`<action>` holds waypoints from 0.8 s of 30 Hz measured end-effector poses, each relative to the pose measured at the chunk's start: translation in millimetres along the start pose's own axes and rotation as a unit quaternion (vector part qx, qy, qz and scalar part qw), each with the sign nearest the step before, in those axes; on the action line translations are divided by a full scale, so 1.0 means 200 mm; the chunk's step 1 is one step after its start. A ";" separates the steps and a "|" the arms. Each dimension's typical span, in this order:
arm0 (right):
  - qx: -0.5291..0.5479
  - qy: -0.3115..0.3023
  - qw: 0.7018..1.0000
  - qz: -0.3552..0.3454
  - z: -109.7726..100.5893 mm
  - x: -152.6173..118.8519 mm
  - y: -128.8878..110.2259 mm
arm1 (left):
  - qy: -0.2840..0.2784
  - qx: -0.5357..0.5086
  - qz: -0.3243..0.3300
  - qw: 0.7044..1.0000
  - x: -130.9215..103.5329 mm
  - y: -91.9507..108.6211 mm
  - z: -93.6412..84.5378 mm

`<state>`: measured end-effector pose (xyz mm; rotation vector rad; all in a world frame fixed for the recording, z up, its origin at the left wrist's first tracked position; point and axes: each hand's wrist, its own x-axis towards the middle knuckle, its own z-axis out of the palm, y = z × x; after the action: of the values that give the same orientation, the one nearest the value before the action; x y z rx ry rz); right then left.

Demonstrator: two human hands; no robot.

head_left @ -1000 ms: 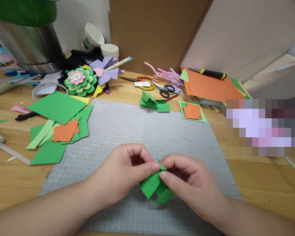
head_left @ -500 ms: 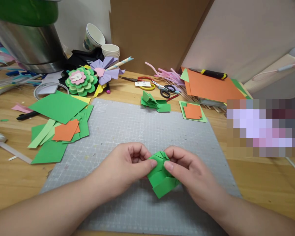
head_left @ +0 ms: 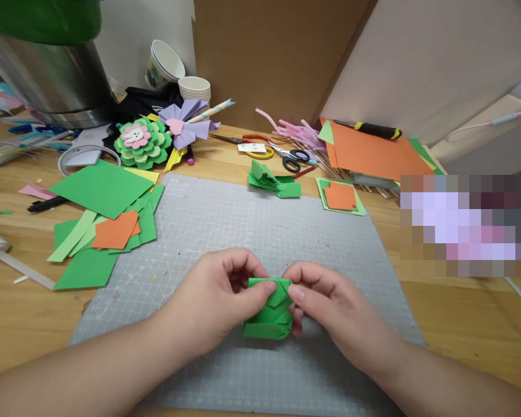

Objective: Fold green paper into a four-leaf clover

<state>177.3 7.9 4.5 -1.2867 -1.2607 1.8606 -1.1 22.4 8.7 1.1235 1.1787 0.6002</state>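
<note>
Folded green paper (head_left: 264, 315) is held in front of the person, above the grey cutting mat (head_left: 260, 237): creased, roughly boxy, w/ a straight top edge, pointed flaps mid-face & a folded band along the bottom. L hand (head_left: 219, 295) pinches its upper L part, thumb on the face, no gap left. R hand (head_left: 341, 304) has thumb + fingers closed on the upper R edge (some fingertips are partly hidden, hard to see exactly).

At the mat's far edge: another folded green piece (head_left: 271, 182), & to its R a small stack of orange/green squares (head_left: 339, 197).

Containers, at back: white paper cups (head_left: 194, 87), nested; beside them a tilted cup (head_left: 167, 62), white inside. Far L, a steel vessel (head_left: 65, 81) w/ green upper part, contents out of view.
</note>
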 end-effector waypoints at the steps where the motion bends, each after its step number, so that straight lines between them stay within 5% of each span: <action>1: -0.002 -0.003 1.000 -0.005 0.00 0.00 0.00 | 0.007 0.016 0.007 1.000 0.00 0.00 0.00; 8: -0.067 0.045 0.996 -0.042 0.01 0.00 0.01 | 0.021 0.073 0.070 0.995 -0.01 0.00 0.01; 15: -0.045 0.072 0.993 -0.079 0.00 -0.01 0.01 | 0.029 -0.058 0.036 0.997 -0.01 0.01 0.00; 24: -0.028 0.081 0.992 -0.088 0.00 -0.01 0.02 | 0.020 -0.067 0.008 0.997 0.00 0.02 0.00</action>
<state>178.2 5.1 2.4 -1.2828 -1.3032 1.5770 -0.6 23.7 11.7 1.0114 1.1470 0.7073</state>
